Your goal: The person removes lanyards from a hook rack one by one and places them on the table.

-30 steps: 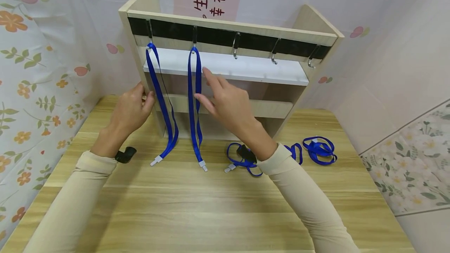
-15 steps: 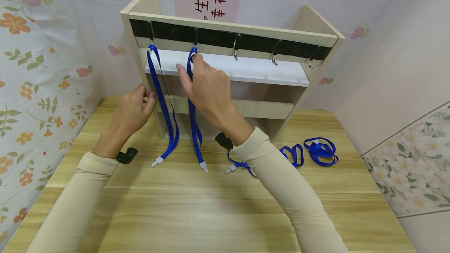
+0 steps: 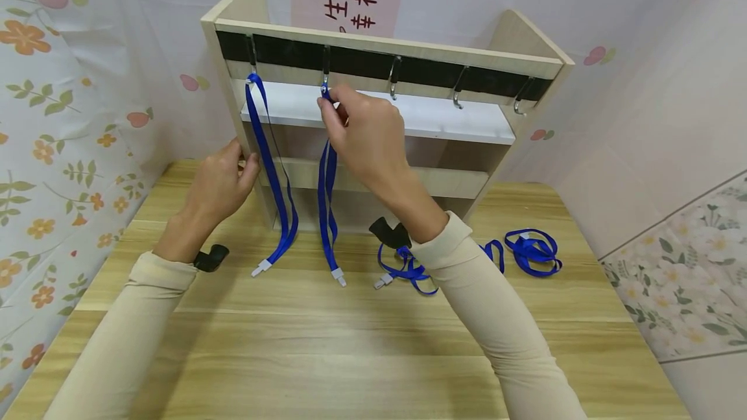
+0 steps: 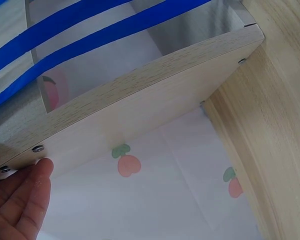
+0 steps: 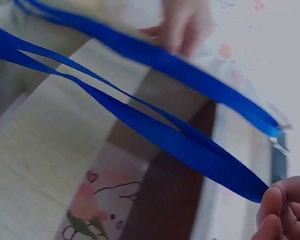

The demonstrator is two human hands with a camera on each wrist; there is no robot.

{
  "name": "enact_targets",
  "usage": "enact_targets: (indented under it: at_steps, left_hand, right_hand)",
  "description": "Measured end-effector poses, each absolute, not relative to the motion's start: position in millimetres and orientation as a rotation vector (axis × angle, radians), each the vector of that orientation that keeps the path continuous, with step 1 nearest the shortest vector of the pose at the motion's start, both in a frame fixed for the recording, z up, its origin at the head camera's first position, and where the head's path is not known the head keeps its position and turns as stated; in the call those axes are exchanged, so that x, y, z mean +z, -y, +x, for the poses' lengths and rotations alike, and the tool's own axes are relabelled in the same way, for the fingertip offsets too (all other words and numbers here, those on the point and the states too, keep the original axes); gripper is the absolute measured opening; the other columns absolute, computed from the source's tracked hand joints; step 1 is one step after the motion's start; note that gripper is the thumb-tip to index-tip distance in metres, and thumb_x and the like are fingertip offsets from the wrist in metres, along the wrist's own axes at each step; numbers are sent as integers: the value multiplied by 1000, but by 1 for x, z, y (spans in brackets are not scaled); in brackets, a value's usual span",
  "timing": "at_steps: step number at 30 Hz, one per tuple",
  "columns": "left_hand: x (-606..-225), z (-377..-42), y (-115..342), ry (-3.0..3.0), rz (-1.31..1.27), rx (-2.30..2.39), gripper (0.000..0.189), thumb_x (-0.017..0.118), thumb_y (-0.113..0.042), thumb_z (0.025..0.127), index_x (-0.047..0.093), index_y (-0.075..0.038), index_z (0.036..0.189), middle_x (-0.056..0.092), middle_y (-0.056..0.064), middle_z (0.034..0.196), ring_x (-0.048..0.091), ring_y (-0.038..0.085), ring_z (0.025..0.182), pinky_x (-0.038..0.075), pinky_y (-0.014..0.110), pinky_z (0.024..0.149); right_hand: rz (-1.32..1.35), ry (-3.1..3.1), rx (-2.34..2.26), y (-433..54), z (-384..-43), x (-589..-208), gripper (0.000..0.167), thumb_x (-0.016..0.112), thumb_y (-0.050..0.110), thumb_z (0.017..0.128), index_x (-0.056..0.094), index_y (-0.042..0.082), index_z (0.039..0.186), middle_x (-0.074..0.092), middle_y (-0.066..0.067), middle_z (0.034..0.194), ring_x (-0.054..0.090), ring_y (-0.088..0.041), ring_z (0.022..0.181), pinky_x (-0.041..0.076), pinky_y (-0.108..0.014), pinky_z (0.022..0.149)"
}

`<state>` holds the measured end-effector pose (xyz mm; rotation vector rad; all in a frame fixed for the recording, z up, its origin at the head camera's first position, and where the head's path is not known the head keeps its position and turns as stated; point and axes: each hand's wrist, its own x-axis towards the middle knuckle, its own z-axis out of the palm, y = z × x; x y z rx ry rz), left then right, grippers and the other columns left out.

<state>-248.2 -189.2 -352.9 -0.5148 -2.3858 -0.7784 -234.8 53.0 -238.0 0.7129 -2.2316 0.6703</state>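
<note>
Two blue lanyards with white clips hang at the left of a wooden shelf unit [image 3: 443,180]. My right hand [image 3: 370,138] pinches the top of the second lanyard [image 3: 328,212] between thumb and fingertips, just under the second hook [image 3: 326,67]. In the right wrist view, that lanyard's strap [image 5: 155,137] runs up to the fingers in a narrow loop. The first lanyard [image 3: 268,154] hangs from the leftmost hook [image 3: 252,50]. My left hand [image 3: 216,180] touches the unit's left side; its fingertips [image 4: 44,167] lie against the outer panel [image 4: 135,110] in the left wrist view.
Three more hooks, one being the middle hook [image 3: 393,76], line the black strip to the right. Coiled lanyards lie on the wooden table [image 3: 327,349], including a clipped one [image 3: 403,271] under the right wrist and one [image 3: 532,251] at far right. A patterned cloth [image 3: 76,83] hangs behind.
My right hand has reached up to the second lanyard's top, gone slightly past it leftward, then drawn back right, now pinching the loop together. My left hand stays at the panel.
</note>
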Motion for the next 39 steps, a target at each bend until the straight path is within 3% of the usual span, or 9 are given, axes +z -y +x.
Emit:
enact_targets:
  at_steps: [5, 13, 18, 31, 34, 39]
  left_hand:
    - [-353, -248, 190, 2375, -512, -778, 21, 50, -10, 99, 58, 9, 99, 68, 30, 95, 70, 45, 78, 57, 55, 62]
    - [-354, -248, 190, 2386, -508, -777, 21, 49, -10, 99, 57, 9, 99, 68, 30, 95, 70, 45, 79, 57, 55, 64]
    - [-355, -249, 190, 2406, -513, -769, 22, 48, -11, 100, 57, 9, 99, 69, 30, 95, 70, 45, 81, 58, 55, 66]
    - [-355, -251, 190, 2372, -529, -770, 21, 48, -9, 99, 57, 10, 97, 68, 30, 93, 70, 45, 80, 58, 55, 65]
    - [-356, -251, 190, 2373, -528, -769, 21, 49, -10, 99, 57, 10, 98, 68, 30, 94, 70, 45, 80, 58, 55, 65]
    - [-355, -251, 190, 2366, -528, -765, 21, 49, -9, 99, 57, 10, 97, 68, 30, 93, 70, 45, 78, 58, 55, 64]
  right_hand:
    - [771, 2166, 937, -64, -224, -223, 20, 62, 17, 97, 73, 0, 97, 63, -8, 65, 51, -14, 53, 31, -21, 49]
    - [744, 2106, 1215, -73, -218, -207, 17, 62, 10, 97, 71, -3, 96, 69, -10, 74, 60, -12, 55, 52, -19, 57]
    - [753, 2078, 1335, -70, -219, -209, 15, 63, 7, 96, 71, -5, 100, 72, -13, 83, 67, -15, 64, 57, -22, 66]
    - [1275, 2329, 1380, -73, -205, -228, 8, 66, 6, 94, 71, 1, 92, 69, -6, 73, 64, -9, 58, 47, -25, 49]
    - [1337, 2429, 1476, -85, -210, -234, 10, 64, 8, 95, 69, 1, 90, 67, -8, 69, 63, -19, 54, 50, -30, 50]
    - [1302, 2668, 1593, -108, -223, -242, 13, 64, 13, 96, 67, 3, 88, 65, -11, 66, 61, -32, 53, 45, -29, 46]
